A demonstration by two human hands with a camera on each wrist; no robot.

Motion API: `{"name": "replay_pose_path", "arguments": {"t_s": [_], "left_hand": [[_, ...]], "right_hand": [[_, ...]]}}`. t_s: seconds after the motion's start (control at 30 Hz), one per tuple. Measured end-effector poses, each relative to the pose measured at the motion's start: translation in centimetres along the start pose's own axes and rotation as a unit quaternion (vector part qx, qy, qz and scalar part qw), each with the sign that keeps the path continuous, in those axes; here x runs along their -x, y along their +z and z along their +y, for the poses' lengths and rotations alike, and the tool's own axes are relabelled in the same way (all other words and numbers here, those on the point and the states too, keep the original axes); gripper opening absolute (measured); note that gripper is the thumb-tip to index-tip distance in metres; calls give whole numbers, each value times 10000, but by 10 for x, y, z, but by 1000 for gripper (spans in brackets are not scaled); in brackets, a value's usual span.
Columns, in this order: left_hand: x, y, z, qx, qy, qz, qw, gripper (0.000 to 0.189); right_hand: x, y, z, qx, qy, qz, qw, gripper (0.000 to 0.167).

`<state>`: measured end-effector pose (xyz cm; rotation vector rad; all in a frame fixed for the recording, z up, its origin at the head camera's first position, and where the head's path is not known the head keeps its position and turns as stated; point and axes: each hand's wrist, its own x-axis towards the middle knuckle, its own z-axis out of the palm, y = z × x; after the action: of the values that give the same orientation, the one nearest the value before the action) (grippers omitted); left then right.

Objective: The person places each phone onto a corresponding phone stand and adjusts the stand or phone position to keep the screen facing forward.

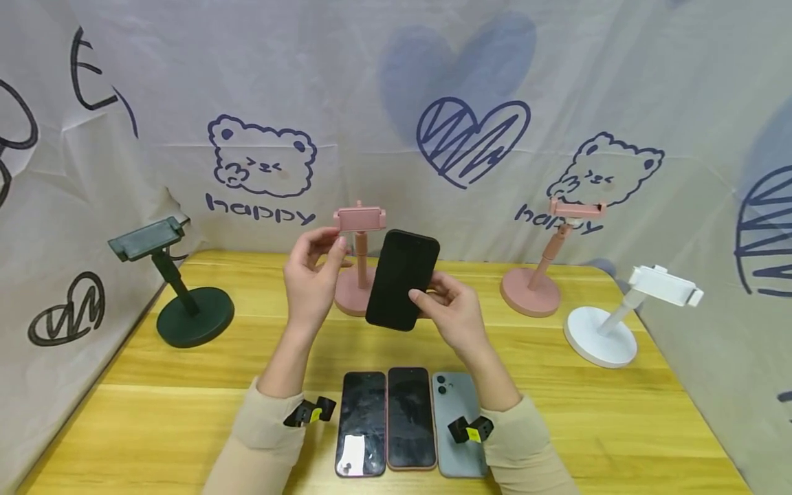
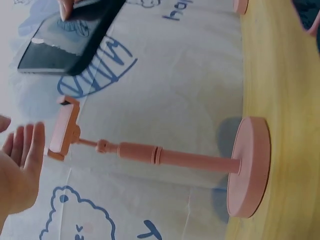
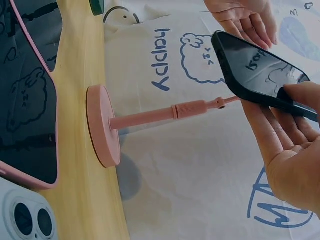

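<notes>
My right hand (image 1: 456,313) holds a black smartphone (image 1: 402,278), thumb on its dark screen and fingers behind it. The phone is tilted and raised above the table. Just left of it stands a pink phone stand (image 1: 361,220) with a round base and a clamp on top. My left hand (image 1: 312,275) is beside that clamp, fingers relaxed and holding nothing. In the left wrist view a small gap shows between the left fingertips (image 2: 37,132) and the clamp (image 2: 64,129). In the right wrist view the phone (image 3: 262,75) hides the clamp.
Three phones lie in a row near me: two screen up, a dark one (image 1: 361,423) and a pink-edged one (image 1: 411,419), and a light blue one (image 1: 454,405) back up. A dark green stand (image 1: 194,316) is left; another pink stand (image 1: 530,292) and a white stand (image 1: 600,337) are right.
</notes>
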<state>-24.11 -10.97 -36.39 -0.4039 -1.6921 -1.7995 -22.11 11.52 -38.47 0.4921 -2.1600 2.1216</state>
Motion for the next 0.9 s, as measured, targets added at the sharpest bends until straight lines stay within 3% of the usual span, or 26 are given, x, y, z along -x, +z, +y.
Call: {"name": "replay_pose_path", "arguments": {"t_s": [0.13,0.2,0.3,0.4,0.63,0.9], "left_hand": [[-13,2,-10,-264,409,781,9958,27],[-19,2,-14,-359,447,1063,9927,27],[-25,2,-21,-474,363,1239,9905,27],[-28,3,-27,-535,202,1153,9917,29],[-27,4,-31,-704,-44,584,9958,33],[-27,10,-31,-498,-188,557,9970,32]], "right_hand": [[-1,-2,1,-157,-105,102,9998,33],[-1,-2,1,-238,-154,132,9995,33],[-2,-1,2,-363,-187,145,9991,33],[-2,-1,3,-521,-186,185,9983,33],[-4,1,6,-756,-81,461,9960,34],[-7,-3,7,-896,-9,715,9934,33]]}}
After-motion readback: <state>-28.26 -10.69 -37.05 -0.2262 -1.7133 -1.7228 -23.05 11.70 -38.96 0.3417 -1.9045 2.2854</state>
